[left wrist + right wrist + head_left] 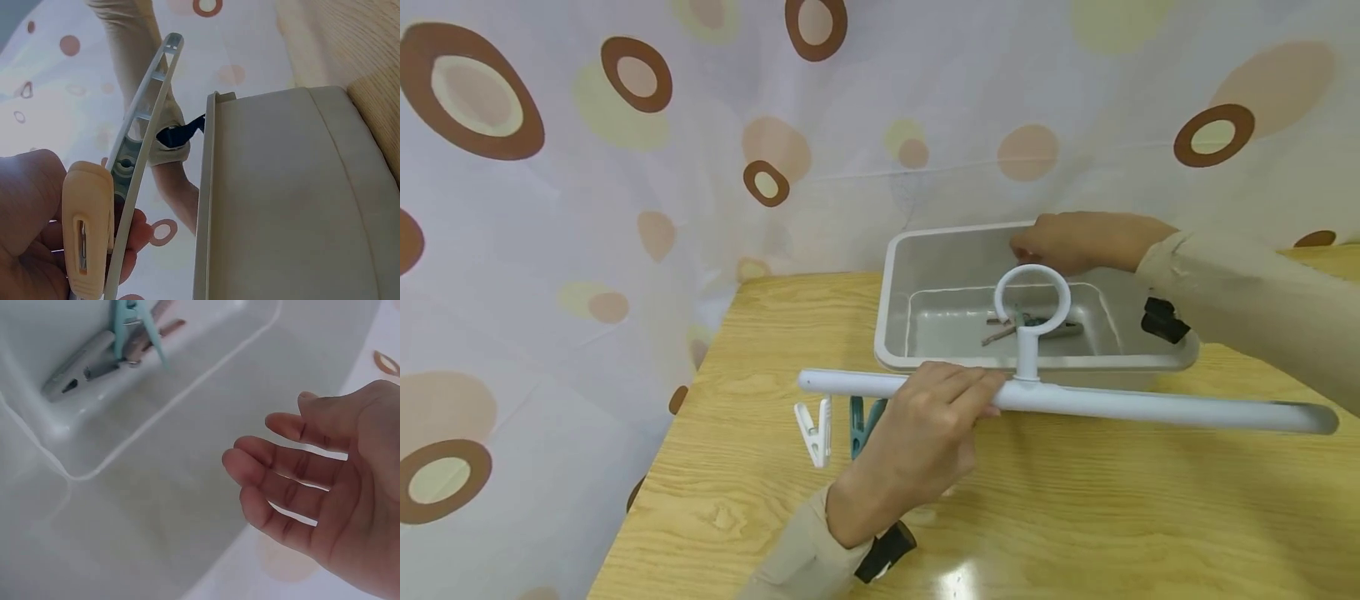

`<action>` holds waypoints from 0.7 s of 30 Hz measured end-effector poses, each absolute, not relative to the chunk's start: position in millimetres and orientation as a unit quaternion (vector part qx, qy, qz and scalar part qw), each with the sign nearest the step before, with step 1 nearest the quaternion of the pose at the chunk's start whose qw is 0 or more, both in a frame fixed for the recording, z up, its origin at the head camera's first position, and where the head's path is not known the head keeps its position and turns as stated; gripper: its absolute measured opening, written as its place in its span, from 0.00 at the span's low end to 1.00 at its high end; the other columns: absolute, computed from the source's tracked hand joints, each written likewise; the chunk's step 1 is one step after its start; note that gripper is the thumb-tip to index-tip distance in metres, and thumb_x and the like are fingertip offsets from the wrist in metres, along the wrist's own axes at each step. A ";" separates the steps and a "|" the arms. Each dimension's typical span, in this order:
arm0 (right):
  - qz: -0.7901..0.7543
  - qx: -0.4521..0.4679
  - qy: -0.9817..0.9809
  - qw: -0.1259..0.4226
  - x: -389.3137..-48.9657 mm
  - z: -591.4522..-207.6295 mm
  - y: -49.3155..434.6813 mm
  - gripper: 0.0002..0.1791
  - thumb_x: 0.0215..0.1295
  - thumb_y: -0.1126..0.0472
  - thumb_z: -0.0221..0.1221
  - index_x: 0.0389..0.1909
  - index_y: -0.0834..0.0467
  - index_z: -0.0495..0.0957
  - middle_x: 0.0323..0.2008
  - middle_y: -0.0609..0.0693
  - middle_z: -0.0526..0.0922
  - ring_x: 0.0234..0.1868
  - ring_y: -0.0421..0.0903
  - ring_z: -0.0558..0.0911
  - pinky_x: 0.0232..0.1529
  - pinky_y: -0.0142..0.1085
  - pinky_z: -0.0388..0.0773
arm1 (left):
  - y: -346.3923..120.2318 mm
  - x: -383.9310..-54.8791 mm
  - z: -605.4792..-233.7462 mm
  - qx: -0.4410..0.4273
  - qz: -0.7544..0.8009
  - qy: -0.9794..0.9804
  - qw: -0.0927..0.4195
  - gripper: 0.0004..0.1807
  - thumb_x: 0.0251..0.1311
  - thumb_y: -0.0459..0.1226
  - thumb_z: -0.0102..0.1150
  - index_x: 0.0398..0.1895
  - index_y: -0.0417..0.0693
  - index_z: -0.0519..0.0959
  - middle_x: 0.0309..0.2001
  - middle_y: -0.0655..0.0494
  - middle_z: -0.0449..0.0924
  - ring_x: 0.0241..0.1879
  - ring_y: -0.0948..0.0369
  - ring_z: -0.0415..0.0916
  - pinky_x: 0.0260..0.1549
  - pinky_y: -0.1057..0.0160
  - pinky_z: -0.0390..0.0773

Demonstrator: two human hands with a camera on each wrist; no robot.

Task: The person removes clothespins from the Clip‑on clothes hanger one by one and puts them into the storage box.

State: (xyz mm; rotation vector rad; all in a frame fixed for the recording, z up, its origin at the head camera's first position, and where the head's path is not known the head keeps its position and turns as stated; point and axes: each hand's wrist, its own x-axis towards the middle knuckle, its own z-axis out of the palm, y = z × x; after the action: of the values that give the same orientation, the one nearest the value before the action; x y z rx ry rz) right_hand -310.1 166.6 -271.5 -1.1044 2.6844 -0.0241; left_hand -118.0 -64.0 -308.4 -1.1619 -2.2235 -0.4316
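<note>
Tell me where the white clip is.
In the head view, the white clip is left of centre, just below the left end of the hanger, beside a teal clip.

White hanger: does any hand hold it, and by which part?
The left hand grips the white hanger by its long bar, just left of the ring; the right hand holds nothing.

Bright glare (small patch) on tabletop (1112, 508)

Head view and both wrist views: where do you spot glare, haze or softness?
Head view: a glare spot on the table, at the bottom edge; left wrist view: bright haze over the backdrop at left, the left hand dim against it; right wrist view: pale, low contrast, the clips in the tub soft.
</note>
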 end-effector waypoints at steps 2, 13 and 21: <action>-0.009 -0.383 0.917 0.113 -307.5 -264.2 168.8 0.04 0.69 0.63 0.55 0.37 0.60 0.74 0.29 0.51 0.79 0.30 0.48 0.77 0.31 0.44 0.75 | -62.7 -119.0 -308.1 -0.436 -0.168 -0.834 0.294 0.17 0.49 0.23 0.62 0.46 0.38 0.83 0.40 0.53 0.85 0.41 0.60 0.81 0.49 0.67 0.75; -0.015 -0.378 0.919 0.113 -298.9 -237.2 183.8 0.09 0.71 0.69 0.45 0.35 0.61 0.74 0.28 0.50 0.76 0.30 0.47 0.73 0.31 0.41 0.71 | -58.9 -125.9 -303.1 -0.431 -0.186 -0.834 0.289 0.14 0.54 0.28 0.66 0.45 0.36 0.82 0.41 0.49 0.85 0.42 0.57 0.82 0.48 0.65 0.77; -0.054 -0.376 0.917 0.121 -284.6 -227.6 197.5 0.10 0.71 0.69 0.44 0.34 0.58 0.74 0.28 0.47 0.75 0.28 0.42 0.73 0.29 0.35 0.71 | -56.8 -131.4 -297.2 -0.435 -0.185 -0.829 0.299 0.13 0.55 0.27 0.64 0.45 0.35 0.82 0.39 0.49 0.85 0.40 0.57 0.82 0.48 0.65 0.77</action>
State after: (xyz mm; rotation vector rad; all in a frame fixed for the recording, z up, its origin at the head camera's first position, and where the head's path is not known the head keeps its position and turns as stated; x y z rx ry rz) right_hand -284.6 197.5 -227.6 -1.0973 2.6784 -0.1564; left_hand -131.4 -56.8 -297.2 -1.1549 -2.2010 -0.4912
